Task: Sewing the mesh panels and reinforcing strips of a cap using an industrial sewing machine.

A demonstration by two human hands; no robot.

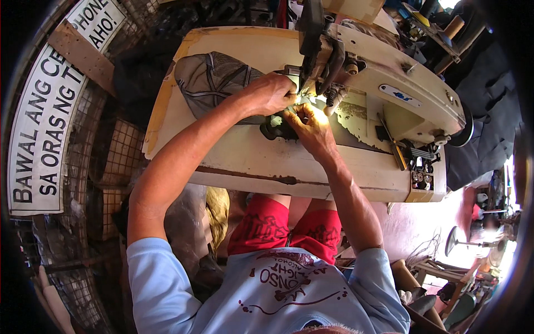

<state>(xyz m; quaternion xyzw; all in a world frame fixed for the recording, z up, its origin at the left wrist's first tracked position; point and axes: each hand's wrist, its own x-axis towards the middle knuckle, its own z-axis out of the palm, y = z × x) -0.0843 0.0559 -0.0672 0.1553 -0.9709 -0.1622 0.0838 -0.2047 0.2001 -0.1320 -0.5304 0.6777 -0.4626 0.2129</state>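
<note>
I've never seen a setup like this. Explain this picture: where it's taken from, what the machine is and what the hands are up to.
It comes from a wide fisheye camera on the person's head, looking down, so straight edges bend; the picture's left is the person's left. The pale machine is a sewing machine, standing on a worn table. The bare left hand and right hand are close together under its head, in bright light; what their fingers pinch there can't be made out. Gray striped fabric lies on the table, partly behind the left forearm. To the right lie a tool with a yellow-and-black handle and small round parts that look like bobbins.
</note>
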